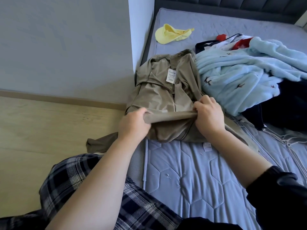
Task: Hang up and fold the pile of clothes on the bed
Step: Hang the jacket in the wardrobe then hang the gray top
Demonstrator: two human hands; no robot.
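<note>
A khaki jacket (159, 90) with a white price tag (171, 75) lies flat near the left edge of the grey-blue mattress (191, 171). My left hand (134, 123) grips the jacket's folded lower edge on the left side. At the right end of that same fold, my right hand (207, 113) pinches the cloth. The fold is stretched taut between both hands. One khaki sleeve (101, 142) hangs off the bed's side towards the floor. To the right sits the pile of clothes (249, 72), topped by a fluffy light blue garment.
A yellow cap (171, 34) lies further up the mattress. Dark garments (285, 103) sit at the pile's right edge. A grey wall (66, 44) and a wooden floor (41, 130) are to the left. My plaid trouser leg (83, 180) is at the bed's edge.
</note>
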